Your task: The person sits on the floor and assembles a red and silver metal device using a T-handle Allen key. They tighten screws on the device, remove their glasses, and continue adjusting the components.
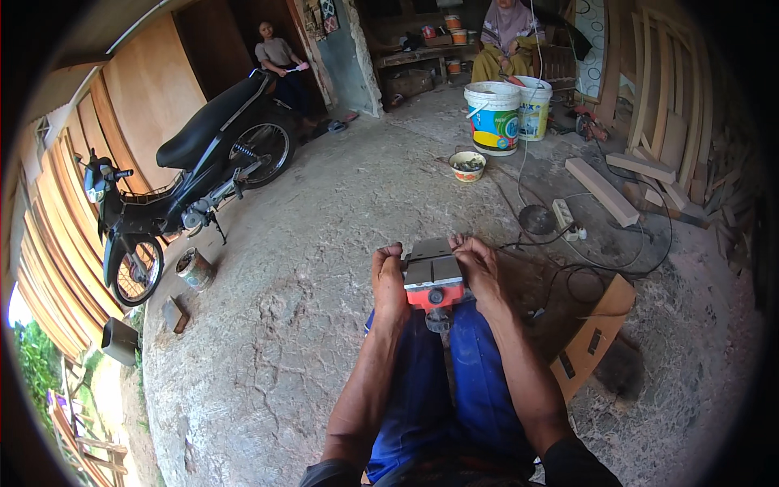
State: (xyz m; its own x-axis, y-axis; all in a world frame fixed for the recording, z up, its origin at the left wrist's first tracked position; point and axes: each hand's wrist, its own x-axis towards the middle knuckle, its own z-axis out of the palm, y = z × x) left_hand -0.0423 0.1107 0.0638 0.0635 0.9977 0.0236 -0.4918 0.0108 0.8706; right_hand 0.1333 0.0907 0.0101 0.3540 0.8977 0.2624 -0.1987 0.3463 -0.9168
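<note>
Holding the red planer (436,293) over the blue trousers (489,377) is the step in hand, judged to be an inspection of its upturned metal sole (419,274). Left hand (389,282) and right hand (480,269): fingers curled around the planer's opposite sides. Next move calls for steady grips, fingertips kept off the sole. Concrete floor (268,333) extends left of the planer; slotted board (604,325) and power strip (562,214) restrict movement to its right.
</note>
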